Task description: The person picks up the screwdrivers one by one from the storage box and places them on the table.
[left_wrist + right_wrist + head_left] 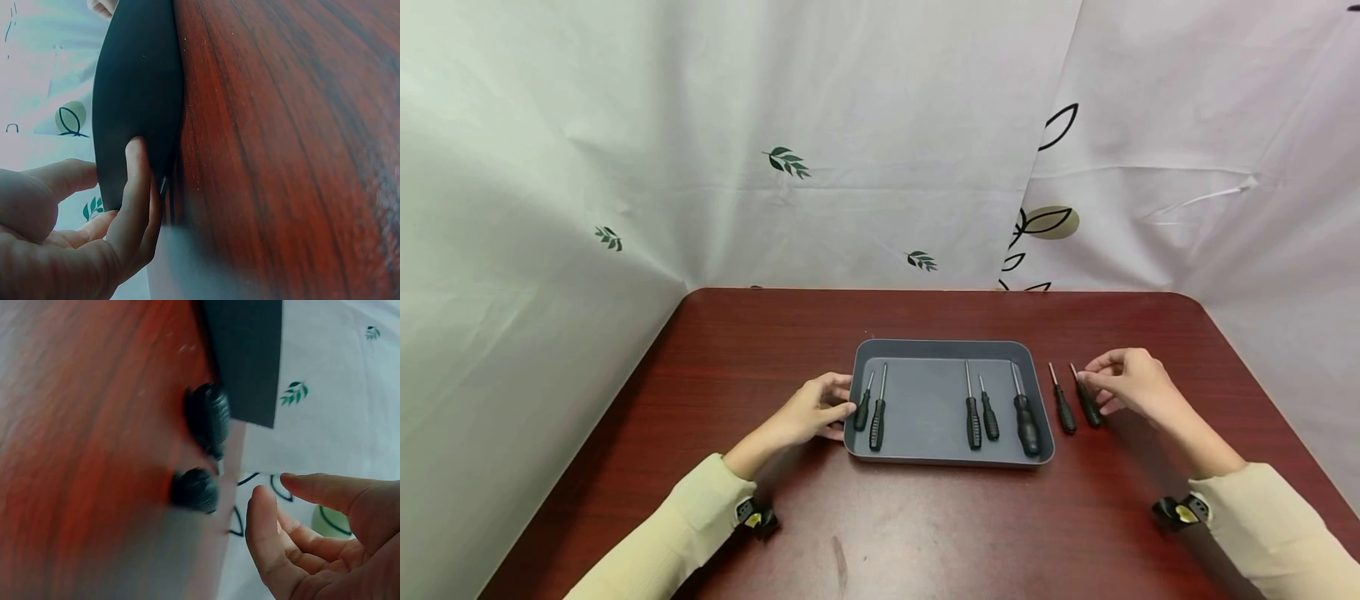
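Observation:
A shallow grey tray (925, 400) lies on the table with several black-handled screwdrivers in it. Two, such as this screwdriver (877, 425), lie by its left wall; the others, with a thick-handled screwdriver (1027, 425) among them, are at the right. My left hand (811, 410) holds the tray's left wall, thumb at the rim and fingers against the outside (137, 94). Right of the tray, two more screwdrivers lie side by side, an inner screwdriver (1063, 410) and an outer screwdriver (1088, 405). Over the outer one hovers my right hand (1131, 385), thumb and fingers apart with nothing between them.
The reddish-brown wooden table (760, 333) reaches back to a white curtain (850, 208) with leaf prints, which also hangs along both sides. Each wrist carries a small black camera, the left camera (758, 518) and the right camera (1176, 512).

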Motion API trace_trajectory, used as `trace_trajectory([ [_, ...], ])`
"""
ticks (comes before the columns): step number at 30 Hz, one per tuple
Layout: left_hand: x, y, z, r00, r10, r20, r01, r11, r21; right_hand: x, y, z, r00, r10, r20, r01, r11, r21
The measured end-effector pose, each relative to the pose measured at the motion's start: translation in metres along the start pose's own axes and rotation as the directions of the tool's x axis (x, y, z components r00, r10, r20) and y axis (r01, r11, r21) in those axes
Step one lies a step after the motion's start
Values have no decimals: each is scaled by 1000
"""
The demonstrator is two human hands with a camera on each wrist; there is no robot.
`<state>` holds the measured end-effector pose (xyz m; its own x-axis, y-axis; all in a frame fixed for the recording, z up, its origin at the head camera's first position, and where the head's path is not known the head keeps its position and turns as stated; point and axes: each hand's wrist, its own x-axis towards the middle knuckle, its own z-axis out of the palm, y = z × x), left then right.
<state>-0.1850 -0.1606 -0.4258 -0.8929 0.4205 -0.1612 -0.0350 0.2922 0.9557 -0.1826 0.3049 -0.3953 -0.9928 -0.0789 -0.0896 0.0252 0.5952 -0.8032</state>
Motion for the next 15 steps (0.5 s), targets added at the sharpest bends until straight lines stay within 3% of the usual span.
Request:
trace_trajectory([
  [15,0,0,0,1000,1,-2,-1,1000,6,-1,-33,12,998,-55,37,53,996,74],
])
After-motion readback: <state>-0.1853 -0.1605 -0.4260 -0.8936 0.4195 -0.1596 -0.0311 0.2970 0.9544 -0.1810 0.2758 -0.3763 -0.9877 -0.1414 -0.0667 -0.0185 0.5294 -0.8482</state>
